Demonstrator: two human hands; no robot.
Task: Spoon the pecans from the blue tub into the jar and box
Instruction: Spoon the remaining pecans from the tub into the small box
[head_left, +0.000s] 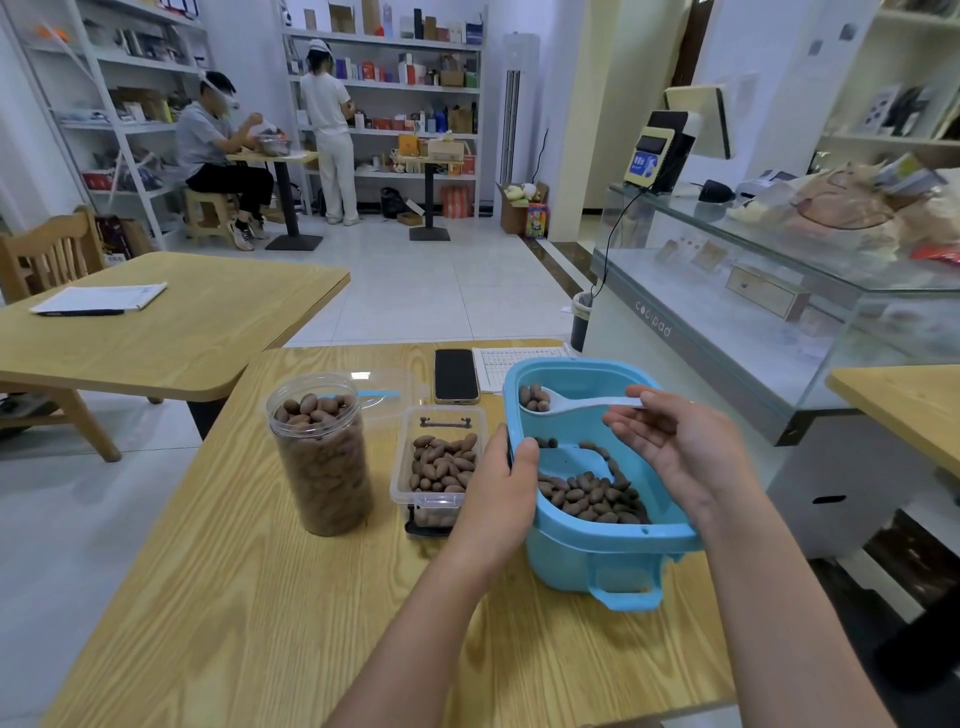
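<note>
The room is a shop with white shelves of boxes along the far walls and a pale tiled floor; at the right stands a glass counter (727, 291) whose front edge reads "coolpad". A wooden table (260, 597) with rounded corners carries the work, with bare wood toward the near edge and open floor to its left. The blue tub (613, 566) sits tilted at the table's right edge, pecans (592, 496) pooled in its near end. The left hand (501, 488) grips the tub's left rim, fingers curled over it. The right hand (680, 447) pinches the handle of a white spoon (566, 404) that holds a few pecans above the tub's far end. Left of the tub, the box (439, 460) is partly filled; further left the jar (319, 452) is nearly full. A dark phone (456, 375) lies behind the box.
</note>
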